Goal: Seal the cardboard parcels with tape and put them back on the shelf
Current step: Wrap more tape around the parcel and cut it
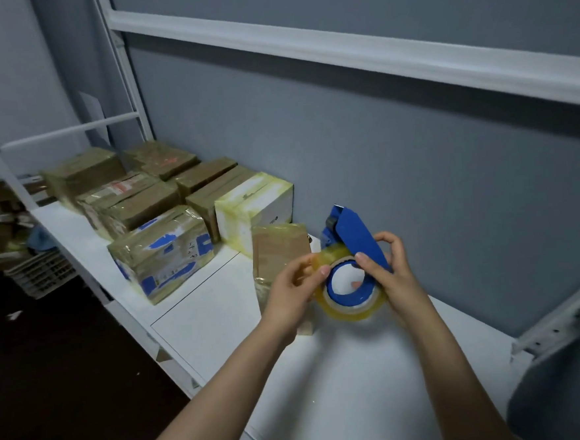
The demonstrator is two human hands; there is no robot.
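- Both hands are busy: left hand [298,284] pinches the rim of the roll [353,308], right hand [388,271] is wrapped round the dispenser [358,235] handle. Neither is free.
- Parcel [276,244] sits on the shelf [219,314] just behind and under the left hand, partly hidden by it. We hold the dispenser just right of it.
- Its long axis looks to run away from us, near end by our left wrist.
- Left hand is nearer. We judge it should steady the parcel while the right draws tape along that axis.
- Other parcels [160,253] lie further left, grouped near the wall.
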